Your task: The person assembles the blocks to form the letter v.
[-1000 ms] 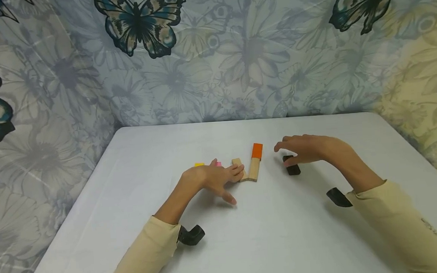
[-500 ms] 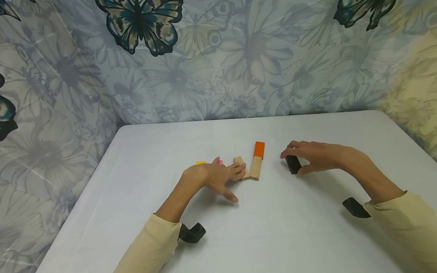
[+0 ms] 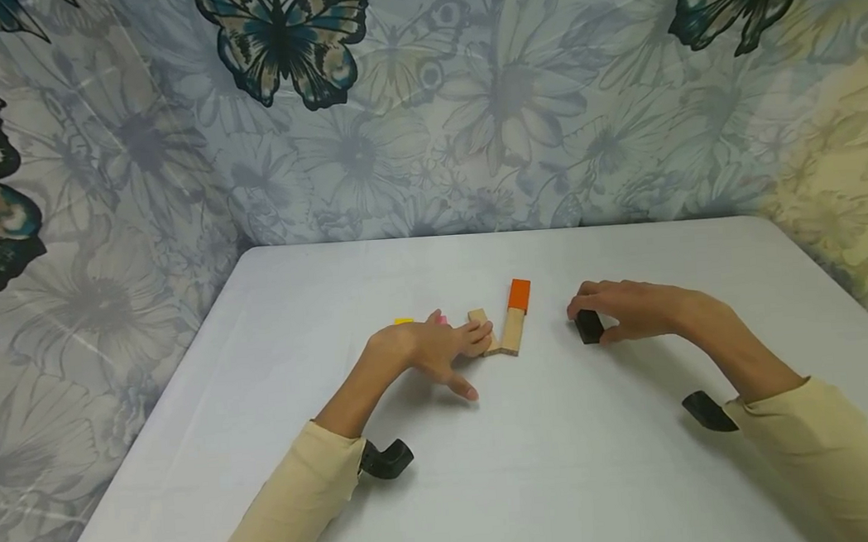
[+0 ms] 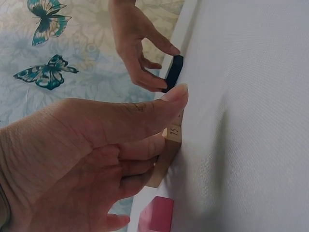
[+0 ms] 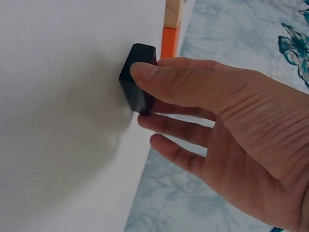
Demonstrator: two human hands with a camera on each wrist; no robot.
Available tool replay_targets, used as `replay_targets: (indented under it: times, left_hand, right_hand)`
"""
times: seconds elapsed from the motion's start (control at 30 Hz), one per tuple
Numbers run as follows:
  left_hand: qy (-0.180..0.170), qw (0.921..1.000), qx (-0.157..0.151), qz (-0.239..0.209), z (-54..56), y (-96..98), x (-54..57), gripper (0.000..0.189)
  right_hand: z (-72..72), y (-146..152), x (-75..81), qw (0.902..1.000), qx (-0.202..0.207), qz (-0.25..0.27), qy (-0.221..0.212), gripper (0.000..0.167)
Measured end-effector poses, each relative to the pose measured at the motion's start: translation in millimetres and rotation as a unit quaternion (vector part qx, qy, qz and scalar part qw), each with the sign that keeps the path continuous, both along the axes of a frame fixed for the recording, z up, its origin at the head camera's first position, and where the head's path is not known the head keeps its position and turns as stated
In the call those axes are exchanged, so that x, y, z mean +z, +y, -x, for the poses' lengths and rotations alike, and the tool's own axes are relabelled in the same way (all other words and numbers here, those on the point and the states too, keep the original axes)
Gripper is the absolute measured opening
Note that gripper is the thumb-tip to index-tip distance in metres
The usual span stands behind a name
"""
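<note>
Fabric [image 3: 99, 159] printed with butterflies and flowers rises at the left and behind the white surface [image 3: 566, 478]. A sliver of yellow block [image 3: 403, 321] shows just past the left hand [image 3: 427, 350], whose grip is spread, thumb held away, fingertips over a pale block [image 3: 476, 314]; I cannot tell whether they press on it. A pink block [image 3: 443, 320] peeks out behind that hand. The pale block slants leftward at its far end; its near end sits just beside a long wooden block [image 3: 512, 332], which leans slightly rightward, an orange block [image 3: 519, 296] in line at its far end. Farther right, apart from these, the black block [image 3: 590, 328] has its long axis running away from the person, far end angled a little left. The right hand [image 3: 633, 307] pinches it, thumb at the near end, fingers at the far.
</note>
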State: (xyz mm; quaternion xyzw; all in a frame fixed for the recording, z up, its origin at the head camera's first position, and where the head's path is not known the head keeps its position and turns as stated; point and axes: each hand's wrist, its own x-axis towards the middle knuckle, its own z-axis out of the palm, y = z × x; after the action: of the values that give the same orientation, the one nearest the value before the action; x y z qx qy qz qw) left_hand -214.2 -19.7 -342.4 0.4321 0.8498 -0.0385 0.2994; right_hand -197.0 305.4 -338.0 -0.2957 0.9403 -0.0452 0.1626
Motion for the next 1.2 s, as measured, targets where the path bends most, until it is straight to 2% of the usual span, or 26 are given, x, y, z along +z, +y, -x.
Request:
replay_targets:
  times: [0.2,0.73,1.0,1.2]
  left_hand:
    - [0.0,1.0,0.0,-0.001,0.2,0.2,0.4,0.095]
    - [0.002,1.0,-0.001,-0.001,0.1,0.0,0.2,0.096]
    - [-0.007,1.0,0.004,-0.001,0.7,1.1,-1.3,0.096]
    - [-0.007,1.0,0.006,0.0,0.8,-0.1,-1.3,0.097]
  right_hand:
    - [1.1,0.6,-1.3,0.9998,0.013,-0.006,0.012,0.041]
    - [2.8,-2.5,3.6,0.9999,0.007,-0.003,0.01,0.039]
    - [7.8,-4.0,21.7,0.9984,-0.007,0.033,0.045,0.039]
    - [22.8,-12.3,38.7,0.9954,-0.003,0.062,0.073,0.038]
